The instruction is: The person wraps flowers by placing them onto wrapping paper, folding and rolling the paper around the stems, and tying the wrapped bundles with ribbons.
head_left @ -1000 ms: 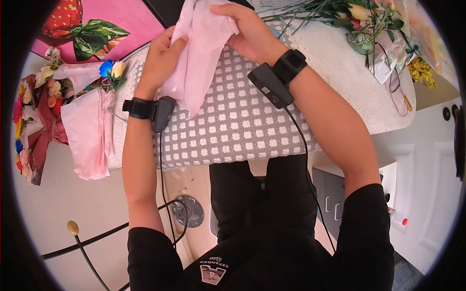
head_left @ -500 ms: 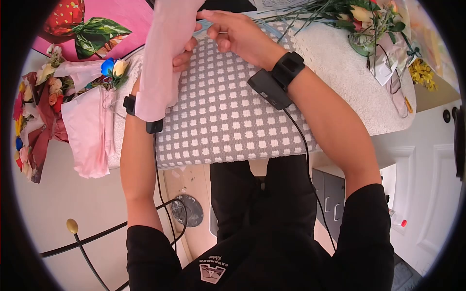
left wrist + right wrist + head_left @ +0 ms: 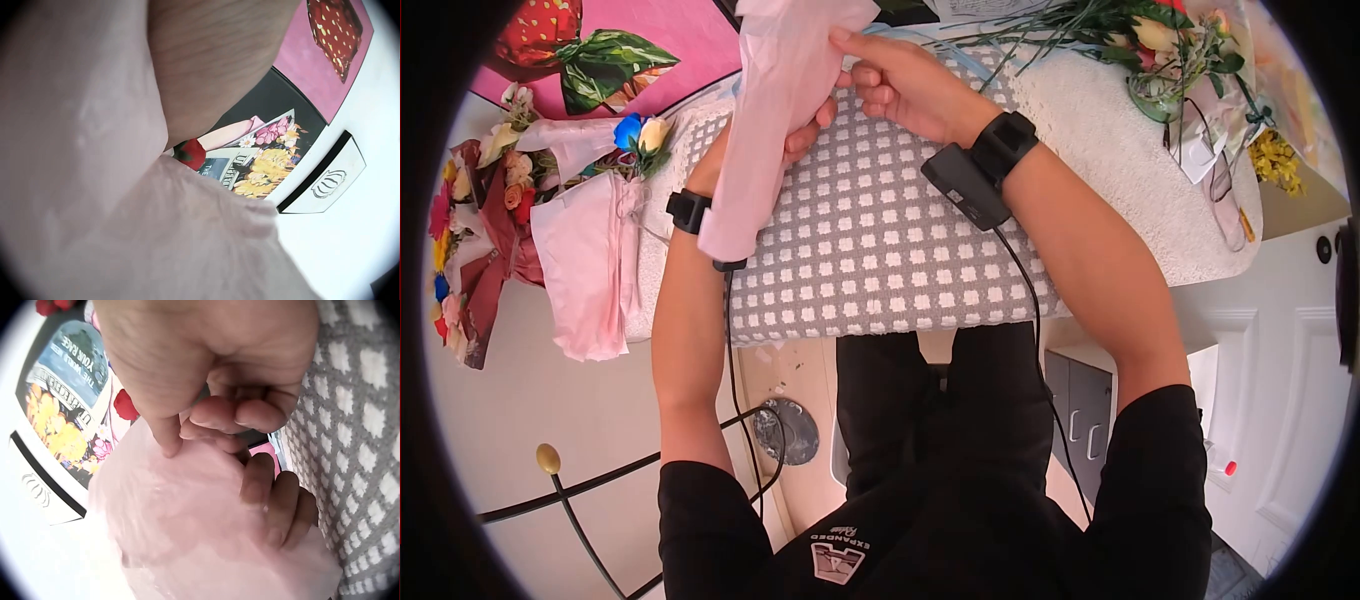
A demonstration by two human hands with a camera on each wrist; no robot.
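A sleeve of pale pink wrapping paper (image 3: 765, 150) slants across the left forearm in the head view. From beneath, my left hand (image 3: 805, 138) holds it, the curled fingertips (image 3: 284, 506) coming round its right side in the right wrist view. My right hand (image 3: 910, 90) pinches the paper's upper right edge, thumb pressed on the paper and the other fingers bent. In the left wrist view, the paper (image 3: 75, 156) fills the left and bottom, covering much of the left hand (image 3: 212, 62). Whatever lies inside the paper is hidden.
Left of the grey-and-white checked cloth (image 3: 900, 240) lie a pink paper wrap (image 3: 585, 265), a dark red wrapped bouquet (image 3: 500, 235) and a blue rose (image 3: 628, 130). Green stems (image 3: 1040, 40) and a glass vase (image 3: 1150, 100) are at the back right. A pink picture (image 3: 690, 45) stands behind.
The left hand has turned from lying over the paper to holding it from below. The paper swung left, then back a little right. The right hand let go and now pinches its edge again.
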